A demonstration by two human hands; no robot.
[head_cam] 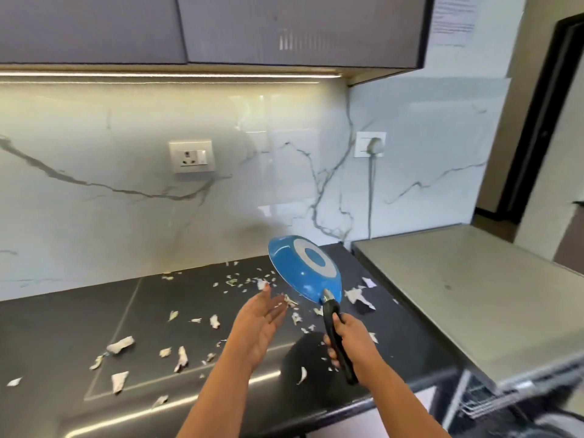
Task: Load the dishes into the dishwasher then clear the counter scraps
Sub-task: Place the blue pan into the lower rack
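My right hand [350,341] grips the black handle of a blue frying pan [303,268]. The pan is lifted above the dark counter [63,330] and tilted, with its blue and white underside facing me. My left hand [260,317] hovers open, palm up, just left of the pan's handle and holds nothing. Several pale paper and peel scraps [120,344] lie scattered over the counter. At the lower right the dishwasher [493,403] shows part of a wire rack below its grey top [458,289].
A marble backsplash runs behind the counter with a wall socket [191,156] and a plugged-in outlet [370,143] whose cord hangs down. Dark upper cabinets [221,26] hang overhead. A doorway [543,115] opens at the far right.
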